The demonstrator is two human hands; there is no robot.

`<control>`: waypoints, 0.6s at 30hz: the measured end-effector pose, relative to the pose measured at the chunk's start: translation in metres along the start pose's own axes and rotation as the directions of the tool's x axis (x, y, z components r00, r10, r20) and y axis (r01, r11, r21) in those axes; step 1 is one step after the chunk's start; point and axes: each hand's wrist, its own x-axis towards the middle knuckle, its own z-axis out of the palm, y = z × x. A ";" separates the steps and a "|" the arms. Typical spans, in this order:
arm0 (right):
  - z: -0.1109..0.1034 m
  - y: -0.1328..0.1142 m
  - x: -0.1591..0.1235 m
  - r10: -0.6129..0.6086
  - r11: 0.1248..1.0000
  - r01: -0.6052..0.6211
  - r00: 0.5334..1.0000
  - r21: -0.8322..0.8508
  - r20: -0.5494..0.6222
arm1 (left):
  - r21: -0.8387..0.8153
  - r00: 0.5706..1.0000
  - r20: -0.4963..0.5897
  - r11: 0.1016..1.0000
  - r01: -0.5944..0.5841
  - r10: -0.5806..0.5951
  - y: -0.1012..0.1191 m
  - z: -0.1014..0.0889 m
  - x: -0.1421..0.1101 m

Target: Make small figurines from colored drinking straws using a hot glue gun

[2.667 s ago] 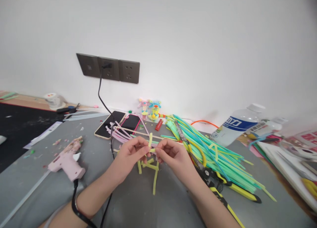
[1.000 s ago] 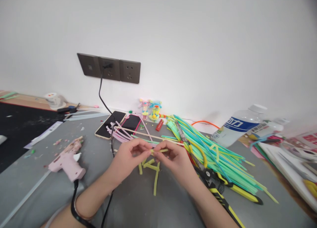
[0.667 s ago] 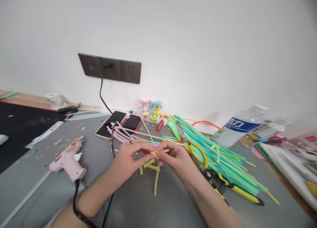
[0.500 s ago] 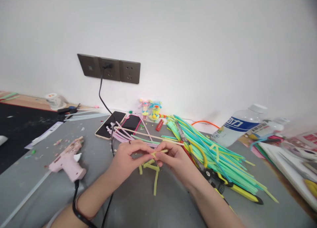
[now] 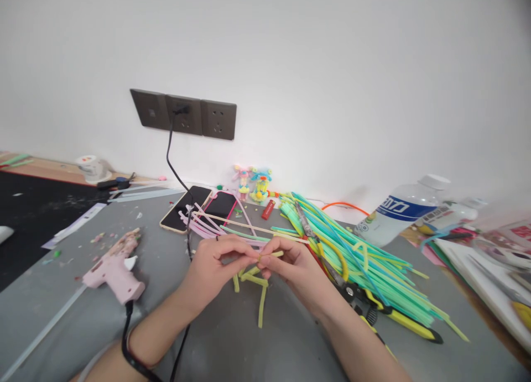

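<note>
Between my two hands is a short yellow pipe cleaner (image 5: pixel 277 254), pinched at the fingertips. My left hand (image 5: pixel 219 263) grips it with thumb and forefinger, and my right hand (image 5: pixel 290 263) pinches it from the other side, with one end sticking out past the right fingers. The fingertips nearly touch, so the middle of the piece is mostly hidden. Just below them, several cut yellow pipe cleaner pieces (image 5: pixel 261 305) lie on the grey table (image 5: pixel 232 349). Behind the hands is a bunch of pink pipe cleaners (image 5: pixel 207 223).
To the right lie a heap of green pipe cleaners (image 5: pixel 373 271), scissors (image 5: pixel 306 225) and yellow-black pliers (image 5: pixel 409 322). A pink glue gun (image 5: pixel 114 274) with a cord rests at left. Two phones (image 5: pixel 188 205), small figures (image 5: pixel 261 186) and a bottle (image 5: pixel 404 210) stand or lie near the wall.
Both hands keep nearly the same place, and the fingertips have closed slightly more over the yellow pipe cleaner. The whole view has shifted very slightly.
</note>
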 end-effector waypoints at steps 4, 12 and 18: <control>0.000 -0.001 0.000 -0.042 0.999 0.042 0.999 0.008 0.007 | -0.022 0.996 -0.034 0.996 0.083 -0.083 0.001 0.001 0.001; 0.000 -0.003 -0.001 -0.093 0.994 0.091 0.995 -0.059 -0.027 | -0.188 0.963 0.092 0.945 0.267 -0.254 0.002 0.001 0.004; -0.003 -0.005 0.001 -0.064 0.993 0.065 0.998 -0.096 0.019 | -0.290 0.909 0.267 0.873 0.393 -0.320 -0.003 0.004 0.002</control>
